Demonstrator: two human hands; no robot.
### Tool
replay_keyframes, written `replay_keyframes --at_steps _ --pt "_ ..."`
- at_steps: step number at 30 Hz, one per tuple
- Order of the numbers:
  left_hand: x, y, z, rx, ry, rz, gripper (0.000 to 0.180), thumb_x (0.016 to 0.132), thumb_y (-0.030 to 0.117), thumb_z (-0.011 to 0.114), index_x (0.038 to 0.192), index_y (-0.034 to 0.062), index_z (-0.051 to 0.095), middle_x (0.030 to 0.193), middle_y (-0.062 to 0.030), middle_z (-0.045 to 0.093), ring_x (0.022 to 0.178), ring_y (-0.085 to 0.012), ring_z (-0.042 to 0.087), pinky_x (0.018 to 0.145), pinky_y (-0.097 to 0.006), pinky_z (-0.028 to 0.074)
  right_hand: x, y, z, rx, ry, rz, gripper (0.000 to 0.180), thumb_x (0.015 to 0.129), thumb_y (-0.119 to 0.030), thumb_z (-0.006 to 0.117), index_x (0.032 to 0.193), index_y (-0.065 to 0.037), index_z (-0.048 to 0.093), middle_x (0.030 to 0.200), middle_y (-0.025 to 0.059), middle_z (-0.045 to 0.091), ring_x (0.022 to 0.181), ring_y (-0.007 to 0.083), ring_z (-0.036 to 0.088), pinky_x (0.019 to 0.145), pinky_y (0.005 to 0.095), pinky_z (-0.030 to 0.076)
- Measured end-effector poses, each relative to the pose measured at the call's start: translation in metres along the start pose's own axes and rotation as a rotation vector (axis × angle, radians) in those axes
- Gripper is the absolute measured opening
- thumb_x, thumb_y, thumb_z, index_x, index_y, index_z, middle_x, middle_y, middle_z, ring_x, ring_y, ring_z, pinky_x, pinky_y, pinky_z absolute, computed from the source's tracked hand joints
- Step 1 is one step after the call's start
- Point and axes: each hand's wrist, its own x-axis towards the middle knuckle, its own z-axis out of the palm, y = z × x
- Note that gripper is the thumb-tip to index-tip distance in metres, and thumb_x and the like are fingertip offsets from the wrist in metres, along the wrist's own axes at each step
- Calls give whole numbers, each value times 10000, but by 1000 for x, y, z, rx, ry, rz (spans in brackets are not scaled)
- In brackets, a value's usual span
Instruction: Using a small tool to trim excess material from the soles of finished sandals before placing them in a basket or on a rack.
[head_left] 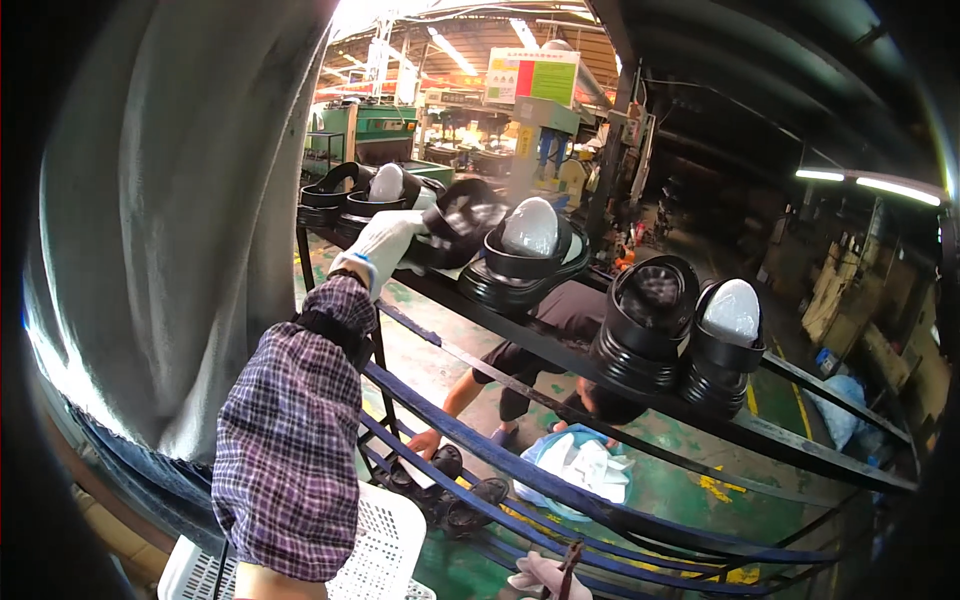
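My left hand [385, 243], in a white glove below a plaid sleeve, reaches to the rack's upper shelf. Its fingers are closed on a black slide sandal [462, 222], which is smeared by motion. To the right sits another black sandal [505, 265] with a white egg-shaped insert [531, 228] wrapped in clear film. Farther right is a pair: one sandal [648, 325] has a dark opening, the other [717, 365] bears a white insert [733, 310]. At the lower edge my right hand [545, 576], gloved too, grips a thin dark tool [571, 572] whose kind I cannot make out.
Blue rails [450, 425] of the rack cross in front of me. Beyond them a person [570, 325] bends low, one hand [425, 443] by dark shoes [470, 505]. A blue bag [540, 470] holds white pieces. A white basket [390, 530] stands below my left arm; grey cloth [190, 220] hangs left.
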Motion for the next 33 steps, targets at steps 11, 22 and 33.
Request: replay_keyframes --at_steps 11,22,33 --pt "-119 -74 65 -76 299 486 632 913 10 590 1518 51 412 1321 -134 625 1139 -177 609 992 -317 476 3 7 -43 79 -307 241 645 889 -41 633 1497 5 422 1474 140 459 1255 234 559 1092 361 410" --pt "-374 -167 108 -922 -308 -440 1069 839 -83 694 1626 143 7 1411 -189 511 1085 -220 590 896 -344 525 10 78 -15 666 -928 351 651 861 18 637 1474 53 421 1523 193 424 1410 296 416 1189 441 292" --pt "-432 -165 95 -734 19 -396 802 862 -71 606 1579 43 264 1027 -146 680 966 -168 639 846 -276 521 20 84 14 455 -1214 495 568 884 -100 664 1399 88 515 1508 229 430 1392 318 440 1188 431 282"
